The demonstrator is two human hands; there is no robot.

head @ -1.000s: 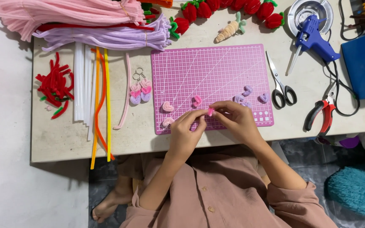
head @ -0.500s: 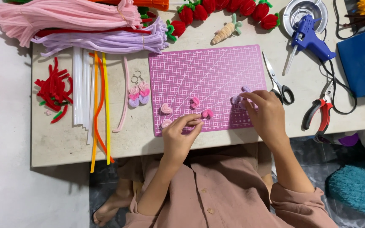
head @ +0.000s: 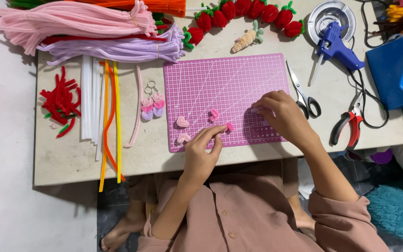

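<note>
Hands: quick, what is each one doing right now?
Left hand: fingers pinch a small pink heart piece.
Right hand: curled on the purple cutting mat; contents cannot be told.

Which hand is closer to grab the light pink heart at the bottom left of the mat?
Probably the left hand. Its fingertips rest on the purple cutting mat, holding a small pink piece, just right of the light pink heart. The right hand sits far over at the mat's right edge.

Pieces under right hand [head: 281, 114] hidden
</note>
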